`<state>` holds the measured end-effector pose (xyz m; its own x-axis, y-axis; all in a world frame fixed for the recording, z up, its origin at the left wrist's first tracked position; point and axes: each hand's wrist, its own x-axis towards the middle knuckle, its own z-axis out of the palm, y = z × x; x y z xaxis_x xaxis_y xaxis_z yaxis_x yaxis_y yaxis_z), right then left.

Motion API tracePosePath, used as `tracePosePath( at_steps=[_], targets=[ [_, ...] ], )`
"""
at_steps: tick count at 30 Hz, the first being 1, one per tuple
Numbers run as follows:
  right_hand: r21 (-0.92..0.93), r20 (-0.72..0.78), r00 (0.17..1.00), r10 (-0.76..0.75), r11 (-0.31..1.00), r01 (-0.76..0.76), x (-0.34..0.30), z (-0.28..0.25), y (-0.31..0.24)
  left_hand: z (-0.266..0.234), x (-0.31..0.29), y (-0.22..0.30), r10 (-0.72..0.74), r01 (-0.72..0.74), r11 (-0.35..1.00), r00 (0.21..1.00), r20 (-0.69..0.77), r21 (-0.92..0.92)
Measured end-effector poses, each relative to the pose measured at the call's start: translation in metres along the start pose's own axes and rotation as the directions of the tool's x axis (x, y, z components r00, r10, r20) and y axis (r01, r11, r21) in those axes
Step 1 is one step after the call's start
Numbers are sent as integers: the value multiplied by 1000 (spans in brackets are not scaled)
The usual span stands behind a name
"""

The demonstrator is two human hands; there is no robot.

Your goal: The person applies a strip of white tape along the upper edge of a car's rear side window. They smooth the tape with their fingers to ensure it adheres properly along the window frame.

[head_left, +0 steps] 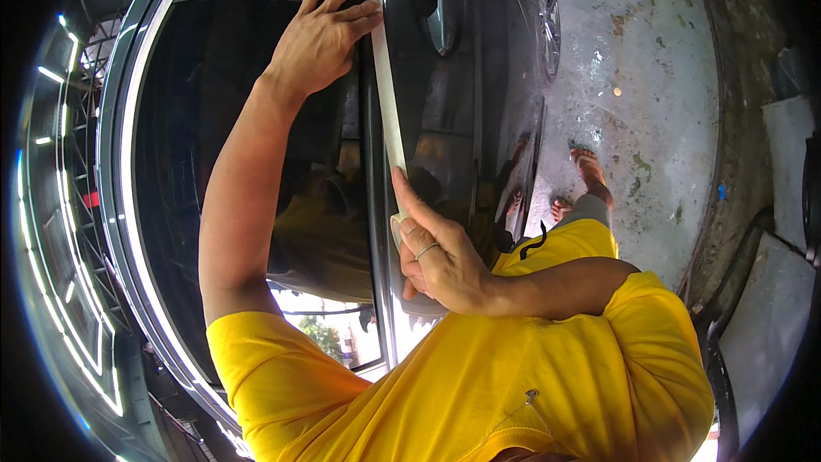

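Observation:
A strip of pale masking tape (386,103) runs along the dark car door (453,111), just beside the window's lower trim. At its far part, my left hand (316,47) rests with the fingers spread over the window glass (222,60), and one fingertip touches the tape. Nearer to me, my right hand (445,265) grips the tape roll (396,224), which is mostly hidden by the fingers. The right index finger is stretched out along the strip where it leaves the roll.
A door handle (440,8) projects right of the tape. Beyond the door lies a worn grey floor (641,120), where my bare foot (587,167) stands. A wheel (548,17) shows at the top. Light panels (765,334) lean at the right edge.

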<state>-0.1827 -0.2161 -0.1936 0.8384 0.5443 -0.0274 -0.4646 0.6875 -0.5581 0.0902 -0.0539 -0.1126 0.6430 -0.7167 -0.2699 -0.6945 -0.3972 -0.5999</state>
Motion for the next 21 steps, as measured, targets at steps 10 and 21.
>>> tracePosePath(
  at_steps=[10, 21],
  targets=[
    [-5, 4, 1000, 8, 1000, -8, -3, 2, -5, -7, 3, 2, -32, 33, 998, 999, 20, -46],
    [34, -2, 996, 84, 996, -84, 6, -3, 16, -8, 9, 5, -20, 23, 999, 999, 46, -50]
  ],
)
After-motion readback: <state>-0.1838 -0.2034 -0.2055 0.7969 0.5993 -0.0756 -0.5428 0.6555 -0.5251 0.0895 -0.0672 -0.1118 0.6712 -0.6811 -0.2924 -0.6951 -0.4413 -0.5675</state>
